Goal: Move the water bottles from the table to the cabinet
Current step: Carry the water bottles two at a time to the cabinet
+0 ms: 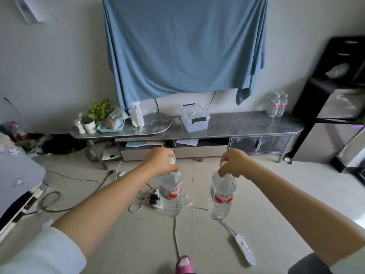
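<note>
My left hand (159, 162) grips the neck of a clear water bottle (171, 196) with a red label, and the bottle hangs upright over the floor. My right hand (235, 163) holds a second such bottle (221, 198) by its neck at the same height. Ahead stands the long low cabinet (237, 125) with a dark marbled top. A small group of water bottles (277, 104) stands at the right end of that top.
On the cabinet sit a clear plastic box (195, 120), a white spray bottle (136, 113), a plant (99, 109) and cups. Cables and a power strip (245, 249) lie on the tiled floor. A black water dispenser (339, 91) stands right, a table edge (17, 194) left.
</note>
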### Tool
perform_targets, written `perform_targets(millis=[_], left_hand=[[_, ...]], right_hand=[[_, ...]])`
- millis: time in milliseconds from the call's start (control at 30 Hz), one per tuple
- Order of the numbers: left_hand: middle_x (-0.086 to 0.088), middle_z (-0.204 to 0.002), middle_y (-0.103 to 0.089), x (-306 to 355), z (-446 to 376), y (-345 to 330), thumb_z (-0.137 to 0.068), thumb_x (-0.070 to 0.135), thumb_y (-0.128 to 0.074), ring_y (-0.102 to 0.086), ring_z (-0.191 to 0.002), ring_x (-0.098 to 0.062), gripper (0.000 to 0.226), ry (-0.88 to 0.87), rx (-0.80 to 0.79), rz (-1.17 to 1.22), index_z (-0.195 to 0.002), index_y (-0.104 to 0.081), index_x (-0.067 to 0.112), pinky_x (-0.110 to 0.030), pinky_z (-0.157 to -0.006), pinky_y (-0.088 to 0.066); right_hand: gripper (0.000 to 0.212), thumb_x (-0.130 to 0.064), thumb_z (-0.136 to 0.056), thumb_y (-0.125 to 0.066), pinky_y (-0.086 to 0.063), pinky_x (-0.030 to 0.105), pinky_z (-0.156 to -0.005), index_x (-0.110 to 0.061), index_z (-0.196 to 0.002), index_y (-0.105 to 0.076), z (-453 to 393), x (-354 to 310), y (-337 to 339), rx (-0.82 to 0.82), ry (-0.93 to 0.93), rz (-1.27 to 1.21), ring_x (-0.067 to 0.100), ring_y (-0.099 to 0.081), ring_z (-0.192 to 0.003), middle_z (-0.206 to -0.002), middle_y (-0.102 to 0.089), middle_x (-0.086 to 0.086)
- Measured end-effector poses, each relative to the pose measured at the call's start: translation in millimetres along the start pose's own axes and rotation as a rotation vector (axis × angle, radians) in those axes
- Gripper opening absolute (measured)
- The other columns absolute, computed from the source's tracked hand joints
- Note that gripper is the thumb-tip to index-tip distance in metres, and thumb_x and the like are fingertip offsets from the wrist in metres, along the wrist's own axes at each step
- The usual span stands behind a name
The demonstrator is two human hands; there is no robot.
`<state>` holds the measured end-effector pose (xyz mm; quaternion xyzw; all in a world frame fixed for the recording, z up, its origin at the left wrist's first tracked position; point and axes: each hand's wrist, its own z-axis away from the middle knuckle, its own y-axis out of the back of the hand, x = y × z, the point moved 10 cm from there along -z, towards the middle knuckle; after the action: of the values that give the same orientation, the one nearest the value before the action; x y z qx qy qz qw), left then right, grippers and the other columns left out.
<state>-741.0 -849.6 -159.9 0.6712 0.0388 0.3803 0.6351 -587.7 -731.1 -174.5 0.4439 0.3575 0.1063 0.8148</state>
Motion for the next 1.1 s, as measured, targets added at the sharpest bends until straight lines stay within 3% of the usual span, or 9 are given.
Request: perform_targets(millis=[100,300,500,600,700,867,967,1100], left_hand=[[0.002,-0.087,-0.057,11,-55,-3,-0.075,0.018,-0.069,-0.054,-0.083,-0.016,0.006,-0.056,-0.048,-0.055,-0.076,-0.063,0.018,-0.022,-0.06,-0.041],[-0.001,-0.09,-0.055,46,-187,15,-0.077,0.019,-0.068,-0.05,-0.083,-0.017,0.011,-0.206,-0.116,-0.158,-0.087,-0.066,0.013,-0.024,-0.069,-0.038],[-0.007,-0.103,-0.062,78,-291,25,-0.078,0.02,-0.067,-0.059,-0.098,-0.026,0.014,-0.289,-0.083,-0.208,-0.089,-0.067,0.012,-0.03,-0.077,-0.046],[-0.006,-0.097,-0.064,95,-339,18,-0.078,0.019,-0.067,-0.061,-0.097,-0.025,0.011,-0.287,-0.11,-0.194,-0.087,-0.067,0.014,-0.027,-0.07,-0.044],[-0.001,-0.09,-0.055,116,-378,7,-0.08,0.021,-0.065,-0.051,-0.083,-0.017,0.017,-0.301,-0.139,-0.185,-0.094,-0.068,0.012,-0.017,-0.053,-0.032],[-0.003,-0.079,-0.058,162,-457,-9,-0.079,0.021,-0.065,-0.049,-0.079,-0.017,0.018,-0.256,-0.087,-0.107,-0.087,-0.069,0.005,-0.022,-0.053,-0.033],[-0.006,-0.091,-0.069,205,-509,-22,-0.075,0.018,-0.067,-0.056,-0.082,-0.019,0.02,-0.278,-0.082,-0.06,-0.089,-0.072,0.005,-0.022,-0.067,-0.042],[-0.001,-0.086,-0.059,272,-579,-36,-0.076,0.019,-0.068,-0.052,-0.081,-0.017,0.01,-0.315,-0.067,-0.057,-0.083,-0.069,0.012,-0.022,-0.064,-0.04]], right_hand=[[0.016,-0.01,-0.074,-0.07,-0.036,0.015,-0.041,-0.006,-0.082,-0.056,-44,9,15,0.002,-0.031,-0.002,0.012,-0.042,-0.045,-0.06,-0.047,0.001],[0.015,-0.01,-0.073,-0.07,-0.032,0.009,-0.029,-0.008,-0.085,-0.061,-147,9,76,0.088,-0.109,-0.033,0.011,-0.043,-0.041,-0.057,-0.046,-0.001],[0.012,-0.004,-0.072,-0.067,-0.04,0.016,-0.038,-0.01,-0.072,-0.058,-217,44,143,0.248,-0.208,-0.19,0.012,-0.047,-0.042,-0.06,-0.047,-0.002],[0.014,-0.003,-0.072,-0.068,-0.043,0.019,-0.04,-0.012,-0.075,-0.058,-249,71,176,0.328,-0.242,-0.271,0.013,-0.048,-0.045,-0.064,-0.048,-0.002],[0.009,-0.005,-0.071,-0.07,-0.044,0.022,-0.044,-0.012,-0.072,-0.063,-278,93,205,0.337,-0.274,-0.257,0.013,-0.048,-0.046,-0.063,-0.05,-0.001],[0.012,-0.006,-0.073,-0.069,-0.033,0.011,-0.023,-0.007,-0.085,-0.066,-329,152,254,0.254,-0.367,-0.193,0.011,-0.049,-0.041,-0.06,-0.05,0.002],[0.02,-0.009,-0.073,-0.069,-0.033,0.009,-0.026,-0.004,-0.092,-0.07,-364,197,290,0.252,-0.405,-0.145,0.004,-0.047,-0.024,-0.056,-0.05,0.0],[0.01,-0.007,-0.071,-0.069,-0.041,0.017,-0.04,-0.004,-0.081,-0.069,-413,251,349,0.297,-0.386,-0.12,0.012,-0.051,-0.042,-0.059,-0.05,-0.001]])
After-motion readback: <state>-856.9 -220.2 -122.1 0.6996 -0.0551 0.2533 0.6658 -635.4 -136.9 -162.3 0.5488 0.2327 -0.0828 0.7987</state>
